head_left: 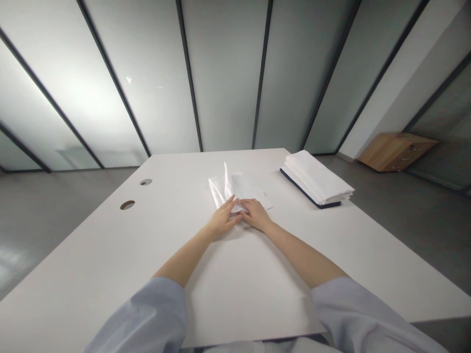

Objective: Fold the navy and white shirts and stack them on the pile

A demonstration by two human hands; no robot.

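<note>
A clear, shiny plastic bag (245, 186) lies in the middle of the white table, with one crumpled fold standing up at its far left side. My left hand (224, 215) is at its near edge, thumb and fingers closing on the film. From the other side my right hand (255, 214) pinches the same edge, its fingertips almost meeting those of the left. The fingers partly cover the bit of film between them.
At the right of the white table (253, 284) sits a stack of folded white cloth (318, 176) with a dark navy layer (300, 189) underneath. Two round cable holes, one with a grey cover (145, 182), are on the left. A wooden cabinet (397, 151) stands on the floor beyond.
</note>
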